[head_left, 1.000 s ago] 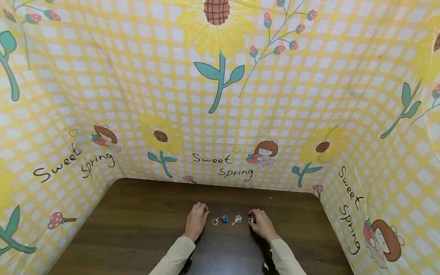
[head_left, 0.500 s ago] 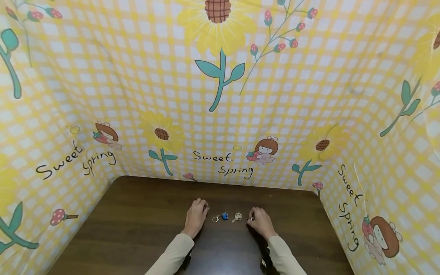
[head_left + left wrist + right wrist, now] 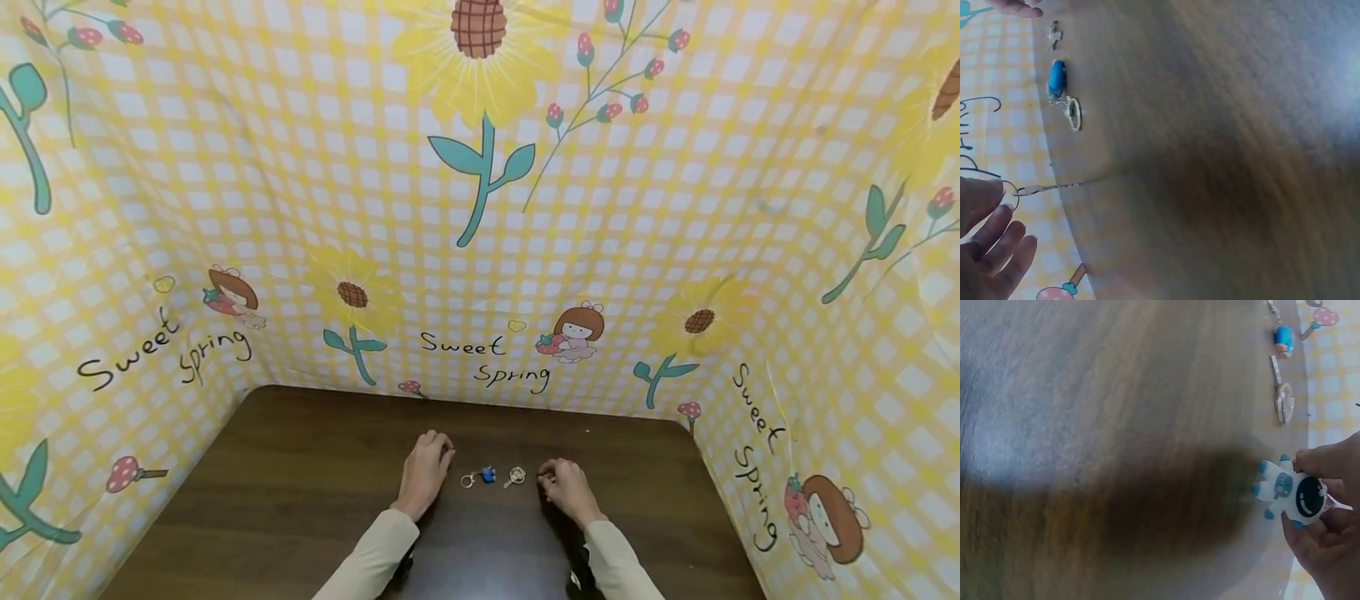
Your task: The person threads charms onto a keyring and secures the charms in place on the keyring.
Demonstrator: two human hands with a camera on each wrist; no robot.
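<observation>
My left hand [image 3: 426, 475] pinches a thin metal ring between thumb and forefinger in the left wrist view, and a slim key-like piece [image 3: 1054, 186] hangs from that ring. In my right hand [image 3: 568, 490] is a small white astronaut figure [image 3: 1291, 490] with a dark visor and blue-tipped limbs; thumb and fingers grip it from both sides. Between the hands lie a blue figure keychain [image 3: 488, 474] with its split ring [image 3: 468, 480] and a metal key [image 3: 515, 476] with a round, ring-like head. The head view hides most of what each hand holds.
A dark brown wooden table [image 3: 300, 517] with rounded far corners carries these things. Yellow-checked cloth [image 3: 480, 275] with flower prints stands as a wall behind and at both sides.
The astronaut figure showed at my right fingertips a second ago and is now mostly covered in the head view. My left hand has hardly moved; the keychain and key stay put.
</observation>
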